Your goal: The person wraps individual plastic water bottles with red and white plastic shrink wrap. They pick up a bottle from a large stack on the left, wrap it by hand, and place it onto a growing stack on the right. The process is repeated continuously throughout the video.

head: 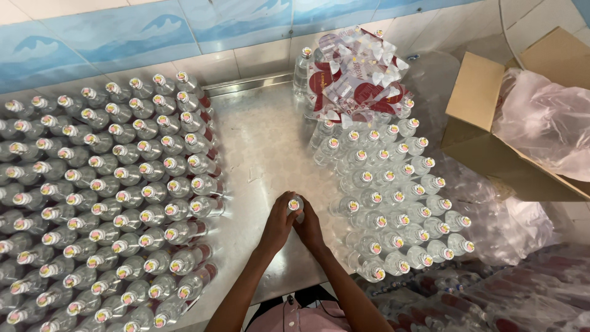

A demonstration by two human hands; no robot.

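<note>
Bottle (pixel 295 206) stood on the bare steel bench (pixel 258 141) between two packed blocks, my left grip (pixel 278 226) and right grip (pixel 309 229) both closed around it, and I judged a slip could topple the nearest bottles (pixel 381 197).

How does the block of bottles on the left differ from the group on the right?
The left block is larger and many bottles show red labels; the right group is smaller, looks clear, with a heap of loose labels behind it. Both stand upright, capped, on the metal table.
</note>
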